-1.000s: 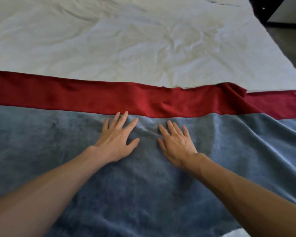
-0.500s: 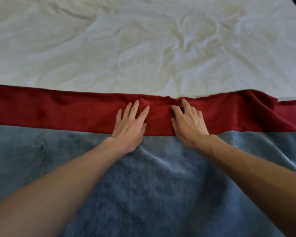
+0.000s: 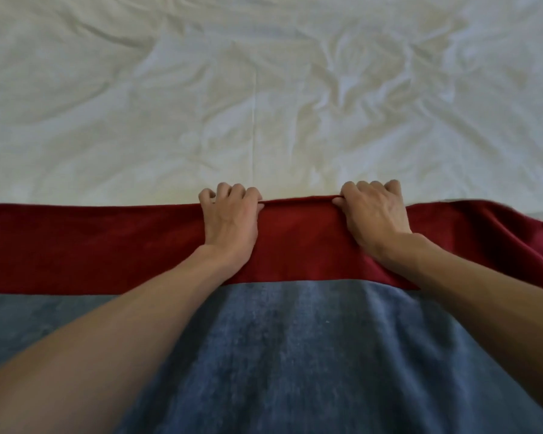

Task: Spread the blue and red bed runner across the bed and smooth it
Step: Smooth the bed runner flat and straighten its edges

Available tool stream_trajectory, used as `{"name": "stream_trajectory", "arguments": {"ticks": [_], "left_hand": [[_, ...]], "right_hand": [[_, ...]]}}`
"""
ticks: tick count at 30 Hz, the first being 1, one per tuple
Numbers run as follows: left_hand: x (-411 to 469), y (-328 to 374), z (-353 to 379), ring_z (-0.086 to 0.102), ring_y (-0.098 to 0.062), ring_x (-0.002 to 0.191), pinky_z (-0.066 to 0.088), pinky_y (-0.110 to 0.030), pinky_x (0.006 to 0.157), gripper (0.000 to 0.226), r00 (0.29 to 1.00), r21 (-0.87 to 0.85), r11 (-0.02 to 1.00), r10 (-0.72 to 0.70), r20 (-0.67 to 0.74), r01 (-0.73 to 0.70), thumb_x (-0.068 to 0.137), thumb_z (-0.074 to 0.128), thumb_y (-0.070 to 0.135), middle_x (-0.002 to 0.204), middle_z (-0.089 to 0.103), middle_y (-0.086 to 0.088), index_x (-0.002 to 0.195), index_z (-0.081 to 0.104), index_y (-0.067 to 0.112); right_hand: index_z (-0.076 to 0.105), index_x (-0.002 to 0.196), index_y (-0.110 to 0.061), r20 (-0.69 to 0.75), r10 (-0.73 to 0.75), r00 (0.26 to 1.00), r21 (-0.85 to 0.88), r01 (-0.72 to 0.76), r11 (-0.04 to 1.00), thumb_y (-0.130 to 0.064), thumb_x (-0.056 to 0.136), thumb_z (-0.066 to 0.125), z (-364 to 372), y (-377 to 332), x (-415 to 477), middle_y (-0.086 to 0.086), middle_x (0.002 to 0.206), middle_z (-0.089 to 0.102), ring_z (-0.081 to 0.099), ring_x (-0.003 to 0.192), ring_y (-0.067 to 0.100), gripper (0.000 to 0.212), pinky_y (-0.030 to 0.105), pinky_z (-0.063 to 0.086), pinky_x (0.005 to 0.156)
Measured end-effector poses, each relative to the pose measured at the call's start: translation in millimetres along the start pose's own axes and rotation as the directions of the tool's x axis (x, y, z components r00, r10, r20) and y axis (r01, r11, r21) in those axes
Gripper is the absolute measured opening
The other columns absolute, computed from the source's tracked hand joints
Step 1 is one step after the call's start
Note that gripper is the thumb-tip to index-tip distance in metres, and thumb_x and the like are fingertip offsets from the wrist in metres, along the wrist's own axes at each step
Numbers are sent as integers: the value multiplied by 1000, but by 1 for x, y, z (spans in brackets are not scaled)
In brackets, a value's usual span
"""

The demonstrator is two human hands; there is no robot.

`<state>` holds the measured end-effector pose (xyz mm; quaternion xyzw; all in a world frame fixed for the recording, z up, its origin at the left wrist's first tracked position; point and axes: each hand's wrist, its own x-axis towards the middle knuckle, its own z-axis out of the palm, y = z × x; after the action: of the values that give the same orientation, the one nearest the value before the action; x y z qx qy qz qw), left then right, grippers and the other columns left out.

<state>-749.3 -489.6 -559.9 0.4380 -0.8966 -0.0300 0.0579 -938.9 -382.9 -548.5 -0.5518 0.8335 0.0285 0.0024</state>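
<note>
The bed runner lies across the near part of the bed, blue plush close to me and a red band along its far side. My left hand grips the far red edge, fingers curled over it. A short way to the right, my right hand grips the same edge with thumb and curled fingers. Between the hands the edge is lifted into a slight ridge. At the far right the red band is bunched into folds.
The wrinkled white bed sheet covers the whole bed beyond the runner. A straight crease runs down its middle. Nothing else lies on the bed in view.
Both hands slid forward from the blue part over the red band to its far edge. Their flat fingers have curled round that edge, and the hands have moved further apart.
</note>
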Motion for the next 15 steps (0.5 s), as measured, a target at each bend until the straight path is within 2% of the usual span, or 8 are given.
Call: {"name": "stream_trajectory", "arguments": {"ticks": [3,5,7,9,12,15], "left_hand": [[-2,1,6,46,-28,107,27,-46,96,23,999,-9,1000,-23,-33,22,94,49,22,113,55,-8,113,58,16],[-11,4,8,42,-33,121,24,-55,104,39,997,-20,998,55,-60,-57,89,52,22,130,48,-15,126,53,11],[-22,10,9,28,-35,136,13,-61,111,57,982,-27,981,190,1,-190,89,44,36,147,32,-18,140,38,11],[-29,16,11,9,-34,144,3,-62,112,68,956,-10,962,271,117,-272,90,30,50,156,12,-16,148,21,16],[-31,16,18,-7,-31,145,-4,-61,112,71,938,40,956,277,209,-291,90,17,57,158,-1,-13,150,8,21],[-30,16,17,-11,-30,144,-7,-60,112,72,933,70,954,269,238,-293,89,12,58,158,-7,-11,150,2,22]], "right_hand": [[54,96,-11,9,85,996,-23,-84,996,-36,98,40,11,-7,0,10,93,59,52,87,31,29,42,32,84],[53,111,-9,-11,135,991,15,-135,991,-34,97,40,16,-15,-9,15,111,54,50,102,34,31,46,33,93],[43,133,-8,-40,123,992,69,-120,990,-37,95,41,16,-24,-22,24,138,40,37,127,39,47,51,22,107],[30,145,-10,-23,38,999,46,-37,998,-44,95,35,17,-29,-35,25,152,21,19,140,40,60,54,12,112],[23,149,-14,83,-14,996,13,13,1000,-51,93,17,23,-27,-45,20,157,8,6,144,37,67,53,9,114],[21,149,-14,100,-42,994,-7,43,999,-53,93,11,22,-22,-44,20,157,5,3,145,36,69,53,8,115]]}}
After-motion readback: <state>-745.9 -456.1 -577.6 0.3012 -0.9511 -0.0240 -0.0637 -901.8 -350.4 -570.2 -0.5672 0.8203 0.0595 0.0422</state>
